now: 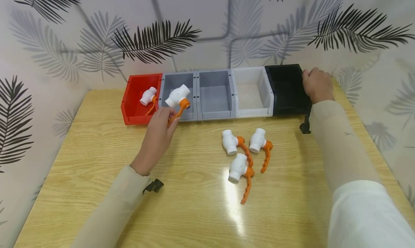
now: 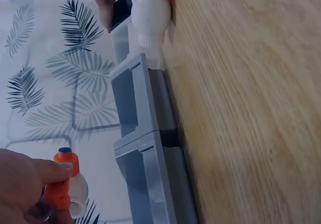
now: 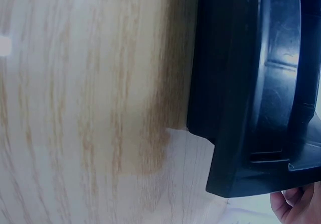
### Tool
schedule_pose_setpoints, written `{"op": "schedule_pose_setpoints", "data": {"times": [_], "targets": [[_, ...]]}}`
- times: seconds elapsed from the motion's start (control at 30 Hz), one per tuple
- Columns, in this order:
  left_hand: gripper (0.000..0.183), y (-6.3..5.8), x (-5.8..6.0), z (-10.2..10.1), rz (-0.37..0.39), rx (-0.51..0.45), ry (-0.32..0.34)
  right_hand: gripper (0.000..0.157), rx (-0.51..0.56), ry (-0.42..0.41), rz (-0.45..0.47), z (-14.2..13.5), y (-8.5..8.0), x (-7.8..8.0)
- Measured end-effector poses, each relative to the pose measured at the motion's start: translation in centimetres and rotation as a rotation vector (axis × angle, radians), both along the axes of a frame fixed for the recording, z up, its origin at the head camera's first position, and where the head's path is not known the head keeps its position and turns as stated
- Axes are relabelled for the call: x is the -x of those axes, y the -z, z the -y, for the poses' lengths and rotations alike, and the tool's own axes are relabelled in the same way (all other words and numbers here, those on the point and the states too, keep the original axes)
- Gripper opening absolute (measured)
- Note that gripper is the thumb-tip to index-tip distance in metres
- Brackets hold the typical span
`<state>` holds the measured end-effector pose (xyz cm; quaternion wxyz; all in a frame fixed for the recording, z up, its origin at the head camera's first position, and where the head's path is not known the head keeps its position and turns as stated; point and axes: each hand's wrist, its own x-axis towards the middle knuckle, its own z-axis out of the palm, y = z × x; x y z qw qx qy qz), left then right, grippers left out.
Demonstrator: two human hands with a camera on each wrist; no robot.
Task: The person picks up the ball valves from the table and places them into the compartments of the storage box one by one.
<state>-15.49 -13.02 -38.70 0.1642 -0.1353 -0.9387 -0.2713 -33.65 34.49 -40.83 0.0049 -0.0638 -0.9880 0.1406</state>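
My left hand [image 1: 161,124] pinches the orange lever handle of a white plastic ball valve [image 1: 177,96], raised over the front of the left grey bin [image 1: 197,113]. The left wrist view shows thumb and fingers on the valve's orange handle [image 2: 61,194]. My right hand [image 1: 318,84] has its fingers curled at the right side edge of the black bin [image 1: 288,91]; the right wrist view shows those fingers touching the bin's edge, partly hidden. Three more ball valves, one of them nearest the table's front [image 1: 238,167], lie on the table. Another ball valve [image 1: 148,96] lies in the red bin [image 1: 139,119].
A second grey bin [image 1: 216,115] and a white bin [image 1: 254,112] stand in the same row, side by side along the back of the wooden table [image 1: 188,204]. Behind the row hangs a leaf-patterned cloth [image 1: 207,28].
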Motion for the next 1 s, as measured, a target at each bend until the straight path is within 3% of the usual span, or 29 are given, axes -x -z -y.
{"op": "schedule_pose_setpoints", "data": {"times": [0.2,0.63,0.8,1.0], "targets": [[0.027,0.7,2.2,-0.1,0.042,0.012,-0.063,0.061,-0.002,-0.009,-0.003,0.2,-0.2,0.0],[0.026,2.7,5.7,0.0,0.108,0.093,-0.084,0.061,0.006,-0.004,-0.013,0.1,0.1,0.3],[0.027,2.9,6.6,-0.3,0.159,0.136,-0.101,0.060,-0.002,-0.004,-0.017,-0.2,0.2,0.2],[0.027,3.2,7.2,-0.5,0.157,0.194,-0.103,0.061,0.002,0.002,-0.016,-0.1,0.2,0.1]]}}
